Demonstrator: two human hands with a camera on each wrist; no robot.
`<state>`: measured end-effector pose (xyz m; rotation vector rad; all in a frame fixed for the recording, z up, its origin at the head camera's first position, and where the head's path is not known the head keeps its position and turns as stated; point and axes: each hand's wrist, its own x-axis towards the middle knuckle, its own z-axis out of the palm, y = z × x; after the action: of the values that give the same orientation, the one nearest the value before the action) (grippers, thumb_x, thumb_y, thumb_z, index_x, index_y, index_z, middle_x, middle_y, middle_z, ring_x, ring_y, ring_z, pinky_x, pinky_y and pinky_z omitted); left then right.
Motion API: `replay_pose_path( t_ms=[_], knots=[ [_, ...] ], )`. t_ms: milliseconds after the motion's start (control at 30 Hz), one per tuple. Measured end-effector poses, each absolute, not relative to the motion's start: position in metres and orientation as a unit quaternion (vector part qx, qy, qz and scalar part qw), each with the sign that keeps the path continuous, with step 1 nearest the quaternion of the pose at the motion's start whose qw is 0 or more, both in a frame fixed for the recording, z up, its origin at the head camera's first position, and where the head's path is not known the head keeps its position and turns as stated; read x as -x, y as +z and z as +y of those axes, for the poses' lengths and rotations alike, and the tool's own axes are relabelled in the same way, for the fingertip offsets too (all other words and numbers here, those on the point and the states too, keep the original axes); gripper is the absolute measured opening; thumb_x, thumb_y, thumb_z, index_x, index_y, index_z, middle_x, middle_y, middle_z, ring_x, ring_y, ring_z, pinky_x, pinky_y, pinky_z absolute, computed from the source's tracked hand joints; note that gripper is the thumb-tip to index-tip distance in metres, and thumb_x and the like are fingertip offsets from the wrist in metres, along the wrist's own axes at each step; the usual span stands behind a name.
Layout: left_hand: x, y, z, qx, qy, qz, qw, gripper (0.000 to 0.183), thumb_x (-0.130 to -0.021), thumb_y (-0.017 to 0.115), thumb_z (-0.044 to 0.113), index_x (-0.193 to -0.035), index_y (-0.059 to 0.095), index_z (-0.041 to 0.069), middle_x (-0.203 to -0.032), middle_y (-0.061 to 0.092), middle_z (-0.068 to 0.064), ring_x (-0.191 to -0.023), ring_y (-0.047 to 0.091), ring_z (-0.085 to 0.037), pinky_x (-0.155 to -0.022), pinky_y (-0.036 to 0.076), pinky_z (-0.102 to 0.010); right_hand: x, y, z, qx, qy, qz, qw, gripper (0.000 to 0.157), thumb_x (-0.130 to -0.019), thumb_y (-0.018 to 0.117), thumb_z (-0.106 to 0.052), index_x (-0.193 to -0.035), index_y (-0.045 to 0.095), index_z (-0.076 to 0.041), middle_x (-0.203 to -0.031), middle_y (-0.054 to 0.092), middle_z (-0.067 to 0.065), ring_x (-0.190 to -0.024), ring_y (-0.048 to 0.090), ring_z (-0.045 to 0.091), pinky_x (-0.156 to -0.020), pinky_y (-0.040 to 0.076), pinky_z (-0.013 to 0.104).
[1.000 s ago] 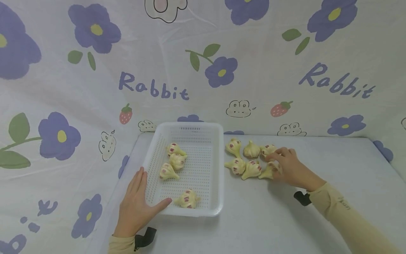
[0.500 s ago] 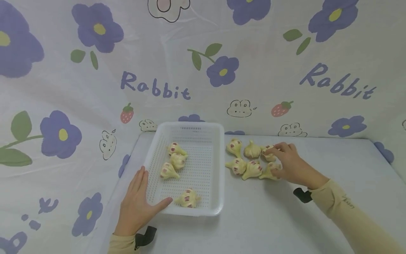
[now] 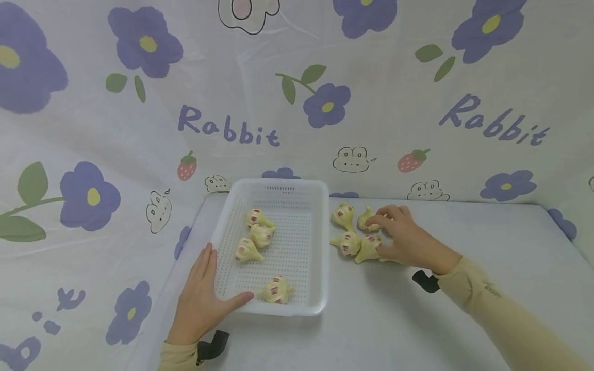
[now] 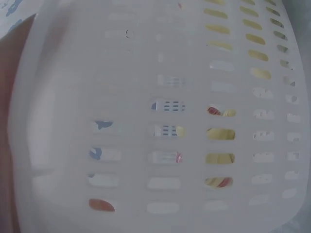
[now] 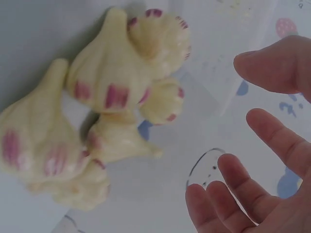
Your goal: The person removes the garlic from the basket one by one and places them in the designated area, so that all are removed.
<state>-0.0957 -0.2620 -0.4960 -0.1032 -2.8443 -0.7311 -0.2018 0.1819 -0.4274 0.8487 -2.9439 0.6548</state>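
Observation:
My left hand (image 3: pixel 199 296) rests at the near left corner of a white perforated plastic basket (image 3: pixel 322 252), fingers straight along its left side and thumb over the front rim. Inside lie several garlic bulbs (image 3: pixel 261 235), one of them (image 3: pixel 276 289) apart near the front. The basket wall (image 4: pixel 187 73) fills the left wrist view. To the basket's right, two rows of garlic bulbs (image 3: pixel 347 242) lie on the table, the rightmost ones partly hidden by my right hand (image 3: pixel 413 239). In the right wrist view, its spread fingers (image 5: pixel 279 138) hold nothing and stand apart from the bulbs (image 5: pixel 104 73).
The pale table (image 3: pixel 366 324) extends to the right and in front of the basket. Behind it and on the left hangs a white cloth (image 3: pixel 394 93) with purple flowers and rabbit drawings. Black straps or mounts (image 3: pixel 213 345) sit at both wrists.
My right hand has shifted left over the table's garlic bulbs, now covering the right end of both rows. The left hand and basket have stayed in place.

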Motion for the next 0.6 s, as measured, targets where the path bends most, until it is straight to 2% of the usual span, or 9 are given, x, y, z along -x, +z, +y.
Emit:
replay_pose_path(
  t_ms=[267, 500, 600],
  knots=[
    [0.096, -0.495, -0.263, 0.037, -0.248, -0.964, 0.092, 0.134, -0.075, 0.077, 0.076, -0.164, 0.018, -0.005, -0.173, 0.016, -0.021, -0.159, 0.02, -0.043, -0.125, 0.026, -0.062, 0.202, -0.419, 0.155, -0.285, 0.188, -0.94, -0.006, 0.053, -0.083, 0.081, -0.009, -0.134, 0.064, -0.013, -0.141, 0.047, 0.018, -0.134, 0.037, 0.039, -0.098, 0.055, 0.055],
    [0.097, -0.496, -0.264, 0.037, -0.243, -0.964, 0.1, 0.133, -0.075, 0.076, 0.077, -0.164, 0.019, -0.004, -0.173, 0.018, -0.02, -0.159, 0.021, -0.041, -0.122, 0.031, -0.063, 0.204, -0.415, 0.134, -0.317, 0.174, -0.932, 0.009, 0.057, -0.084, 0.085, -0.014, -0.137, 0.064, -0.008, -0.14, 0.051, 0.018, -0.131, 0.043, 0.039, -0.099, 0.055, 0.053],
    [0.097, -0.496, -0.264, 0.037, -0.242, -0.964, 0.104, 0.133, -0.075, 0.077, 0.077, -0.164, 0.02, -0.004, -0.173, 0.018, -0.019, -0.159, 0.022, -0.041, -0.121, 0.033, -0.064, 0.204, -0.415, 0.126, -0.334, 0.18, -0.925, 0.009, 0.055, -0.087, 0.083, -0.015, -0.138, 0.063, -0.008, -0.14, 0.05, 0.017, -0.13, 0.043, 0.037, -0.095, 0.057, 0.048]
  ],
)
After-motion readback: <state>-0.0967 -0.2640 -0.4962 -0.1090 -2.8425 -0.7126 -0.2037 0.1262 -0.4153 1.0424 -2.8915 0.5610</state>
